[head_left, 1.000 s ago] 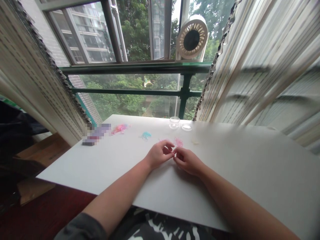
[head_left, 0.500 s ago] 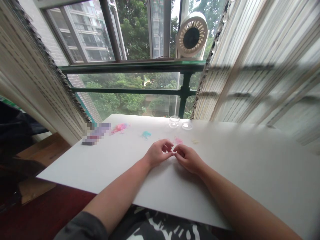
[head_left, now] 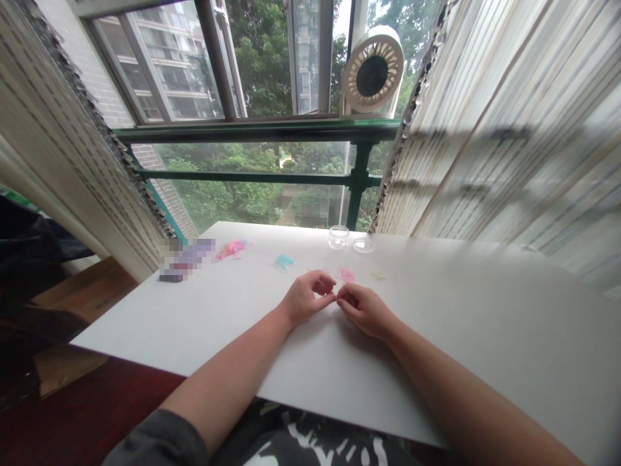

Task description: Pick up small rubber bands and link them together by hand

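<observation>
Above the white table (head_left: 204, 323), my left hand (head_left: 310, 298) and my right hand (head_left: 363, 309) meet, fingertips almost touching. Curled fingers and a stretched thumb shape the left one. My right hand has thumb and forefinger pressed together in a pinch. Whatever lies between the fingertips is too small to make out. Just beyond them is a small loose pile of pink bits (head_left: 346, 274), thin and band-like. A few yellowish bits (head_left: 378, 275) lie to its right, and a turquoise pile (head_left: 283, 261) is off to the left.
A bigger pink and mixed-colour pile (head_left: 233, 249) lies far left beside a blurred purple box (head_left: 194, 254). At the back edge stand a clear round jar (head_left: 338, 237) and a clear lid (head_left: 363, 245). A white fan (head_left: 372, 71) is by the window; curtains (head_left: 485, 129) hang at both sides.
My right hand has shifted very slightly, its fingertips drawing closer to the left thumb. My left fingers have moved a little; the piles, jar and lid stay where they were.
</observation>
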Demonstrator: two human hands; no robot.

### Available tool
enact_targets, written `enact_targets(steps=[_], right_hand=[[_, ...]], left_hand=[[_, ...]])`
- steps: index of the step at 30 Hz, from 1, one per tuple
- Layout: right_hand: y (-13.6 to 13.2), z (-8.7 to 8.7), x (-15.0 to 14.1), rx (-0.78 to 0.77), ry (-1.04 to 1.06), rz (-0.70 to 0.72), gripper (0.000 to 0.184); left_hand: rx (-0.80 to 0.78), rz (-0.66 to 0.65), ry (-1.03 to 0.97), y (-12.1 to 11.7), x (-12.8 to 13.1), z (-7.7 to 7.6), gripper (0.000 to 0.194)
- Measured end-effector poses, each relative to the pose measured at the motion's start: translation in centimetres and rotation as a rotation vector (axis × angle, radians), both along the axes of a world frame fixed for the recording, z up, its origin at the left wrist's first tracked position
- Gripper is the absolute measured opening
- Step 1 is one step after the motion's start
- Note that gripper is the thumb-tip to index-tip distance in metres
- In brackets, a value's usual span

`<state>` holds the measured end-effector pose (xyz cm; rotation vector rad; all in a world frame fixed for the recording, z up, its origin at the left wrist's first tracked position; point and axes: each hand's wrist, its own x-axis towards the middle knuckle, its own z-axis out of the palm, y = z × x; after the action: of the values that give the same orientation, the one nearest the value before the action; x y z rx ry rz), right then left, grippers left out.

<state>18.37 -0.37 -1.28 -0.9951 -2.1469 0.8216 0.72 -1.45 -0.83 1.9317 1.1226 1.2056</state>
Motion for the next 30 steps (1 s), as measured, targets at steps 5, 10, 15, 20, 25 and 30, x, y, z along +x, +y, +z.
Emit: enact_targets(steps=[5, 10, 15, 20, 25, 30], right_hand=[[0.07, 0.08, 0.05, 0.017, 0.004, -0.036, 0.009], [0.21, 0.06, 0.05, 0.03, 0.011, -0.043, 0.011], [0.32, -0.12, -0.01, 0.034, -0.005, -0.03, 0.015], [0.31, -0.12, 0.08, 0.033, -0.012, -0.018, 0.016], [0.33, -0.18, 0.12, 0.035, -0.037, -0.012, 0.018], [0.41, -0.3, 0.1, 0.037, -0.052, 0.0, 0.017]], left_hand=[[0.013, -0.009, 0.034, 0.02, -0.11, 0.14, 0.022], [0.061, -0.075, 0.127, -0.08, -0.18, 0.57, 0.026], [0.108, -0.061, 0.183, -0.06, -0.11, 0.76, 0.013], [0.105, -0.056, 0.166, -0.12, -0.05, 0.77, 0.016], [0.092, -0.074, 0.173, -0.18, 0.0, 0.73, 0.018], [0.095, -0.087, 0.176, -0.2, -0.02, 0.68, 0.018]])
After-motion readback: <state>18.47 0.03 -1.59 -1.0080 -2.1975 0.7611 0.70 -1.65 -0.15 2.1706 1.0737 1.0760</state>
